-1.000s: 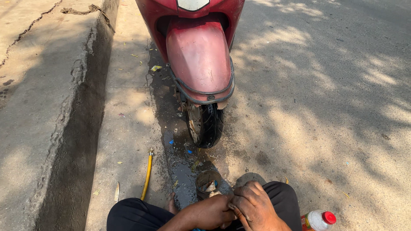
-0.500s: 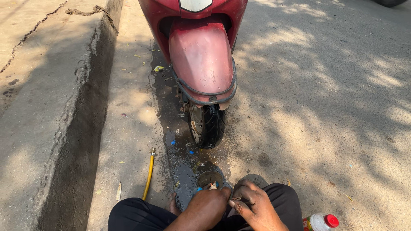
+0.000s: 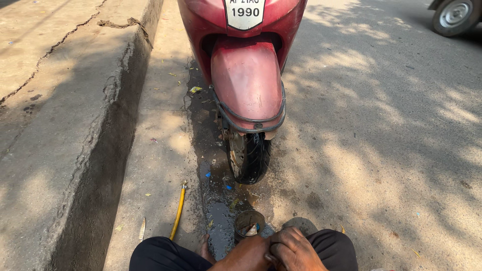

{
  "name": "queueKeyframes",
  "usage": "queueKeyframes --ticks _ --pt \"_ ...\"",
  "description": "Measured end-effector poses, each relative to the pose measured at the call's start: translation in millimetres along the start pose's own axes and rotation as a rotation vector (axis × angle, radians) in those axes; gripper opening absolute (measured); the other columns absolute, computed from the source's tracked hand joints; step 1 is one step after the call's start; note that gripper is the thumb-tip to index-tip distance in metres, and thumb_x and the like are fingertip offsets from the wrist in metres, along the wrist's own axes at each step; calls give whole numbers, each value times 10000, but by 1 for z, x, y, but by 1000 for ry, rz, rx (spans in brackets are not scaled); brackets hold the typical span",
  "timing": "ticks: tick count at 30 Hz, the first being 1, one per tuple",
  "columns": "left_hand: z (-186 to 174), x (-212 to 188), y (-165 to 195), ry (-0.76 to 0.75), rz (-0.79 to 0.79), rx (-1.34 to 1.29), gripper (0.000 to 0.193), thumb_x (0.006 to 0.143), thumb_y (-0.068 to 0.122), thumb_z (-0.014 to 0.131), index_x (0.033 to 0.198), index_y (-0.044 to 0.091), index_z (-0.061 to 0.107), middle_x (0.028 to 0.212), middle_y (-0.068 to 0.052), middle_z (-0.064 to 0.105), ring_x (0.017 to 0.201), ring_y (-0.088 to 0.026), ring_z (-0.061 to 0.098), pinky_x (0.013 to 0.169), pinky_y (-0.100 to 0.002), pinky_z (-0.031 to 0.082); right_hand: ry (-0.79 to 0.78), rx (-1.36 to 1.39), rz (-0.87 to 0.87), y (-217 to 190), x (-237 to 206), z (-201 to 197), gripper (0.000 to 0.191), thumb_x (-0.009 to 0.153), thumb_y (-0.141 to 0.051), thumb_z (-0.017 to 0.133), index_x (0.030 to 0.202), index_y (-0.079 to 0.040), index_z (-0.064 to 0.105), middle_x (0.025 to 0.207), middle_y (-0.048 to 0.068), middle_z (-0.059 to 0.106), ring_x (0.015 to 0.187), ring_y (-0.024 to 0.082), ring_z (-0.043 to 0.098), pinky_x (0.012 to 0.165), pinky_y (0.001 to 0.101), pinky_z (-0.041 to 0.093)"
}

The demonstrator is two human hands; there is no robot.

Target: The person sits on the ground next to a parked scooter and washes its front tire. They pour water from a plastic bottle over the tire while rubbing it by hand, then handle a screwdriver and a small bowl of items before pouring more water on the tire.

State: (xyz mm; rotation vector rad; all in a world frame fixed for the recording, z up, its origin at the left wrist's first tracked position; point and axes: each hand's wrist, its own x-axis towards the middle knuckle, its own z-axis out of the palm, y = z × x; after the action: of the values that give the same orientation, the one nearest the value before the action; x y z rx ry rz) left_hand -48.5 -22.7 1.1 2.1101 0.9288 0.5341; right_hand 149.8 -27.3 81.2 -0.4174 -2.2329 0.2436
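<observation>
Both hands sit together at the bottom edge, over the person's dark-trousered knees (image 3: 165,253). Left hand (image 3: 246,255) curled, knuckles up, pressed against the right hand (image 3: 293,249), whose fingers are bent and clenched around something small between the two hands (too hidden to tell what it is, or whether the left hand grips it too). Just ahead of the left hand, touching or nearly so, a small rusty tin can (image 3: 248,224) stands upright on the ground, open top, bits of stuff inside. A flat round grey object (image 3: 300,224) lies just right of the can, partly behind the right hand. The can sits at the edge of a wet dark patch (image 3: 218,221) on the road. Yellow hose (image 3: 177,212) lies to the left, near the knee. Further out, a red scooter's (image 3: 246,75) black tyre (image 3: 249,155) stands in the wet patch, mudguard above it. Concrete kerb (image 3: 75,125) runs along the left; another vehicle's wheel (image 3: 454,15) top right.
</observation>
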Motion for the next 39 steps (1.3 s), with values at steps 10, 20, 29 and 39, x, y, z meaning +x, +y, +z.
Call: queueKeyframes --ticks 10,20,29,39 --pt "3 -6 16 129 -125 64 249 945 287 619 1007 57 690 981 -184 713 945 -389 690 803 -530 551 31 71 10 -43 42 0 153 856 -91 776 918 -17 658 920 130 629 855 282 678 783 410 559" --pt "-33 -11 68 -64 -360 -369 229 961 233 600 1053 27 642 706 -78 654 624 -239 688 591 -416 537 82 764 782 37 54 -32 618 1014 -592 592 1217 -10 626 1116 54 706 910 141 675 849 280 554" --pt "-54 -13 69 6 -399 -326 304 1011 295 602 1061 12 703 696 -72 693 632 -130 684 617 -345 548 -137 888 920 25 13 -12 516 949 -444 715 1173 21 684 1097 96 719 1030 153 668 949 305 531" --pt "-32 -9 57 261 -363 -848 307 1029 261 557 1109 -10 677 738 4 634 516 -67 498 473 -253 410 163 940 971 11 -3 9 331 954 -301 749 1015 23 721 1018 118 726 893 171 655 917 318 539"
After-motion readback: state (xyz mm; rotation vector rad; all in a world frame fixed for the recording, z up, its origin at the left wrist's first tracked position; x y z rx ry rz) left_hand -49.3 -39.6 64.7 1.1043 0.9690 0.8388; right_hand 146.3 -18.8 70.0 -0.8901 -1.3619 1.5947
